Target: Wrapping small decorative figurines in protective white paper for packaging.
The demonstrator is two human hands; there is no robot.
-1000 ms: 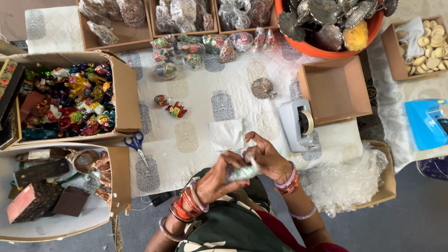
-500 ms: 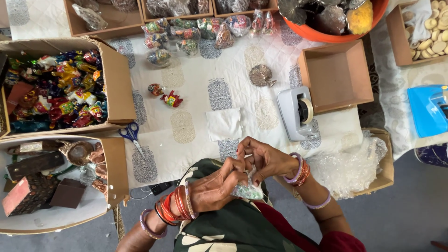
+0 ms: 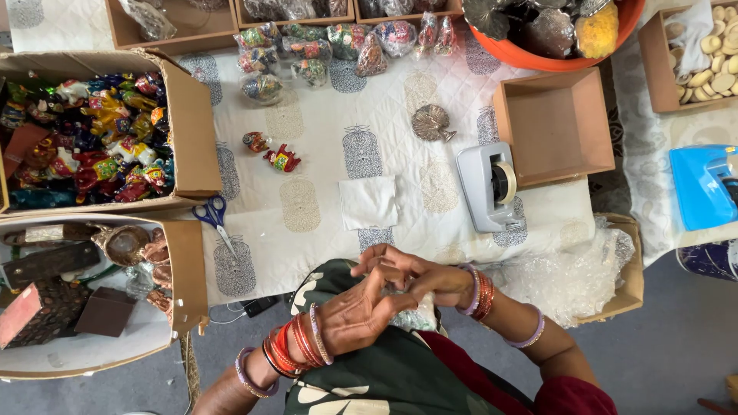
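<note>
While both hands, left (image 3: 355, 313) and right (image 3: 419, 278), pinch a small clear-wrapped bundle (image 3: 417, 316) held over the lap, loosened fingers could well let its slippery film unravel or drop toward the floor.

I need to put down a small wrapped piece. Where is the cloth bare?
Bare cloth lies between the scissors, white paper square and two small figurines, and between that square and the tape dispenser. The far edge, with wrapped packets, is crowded.
</note>
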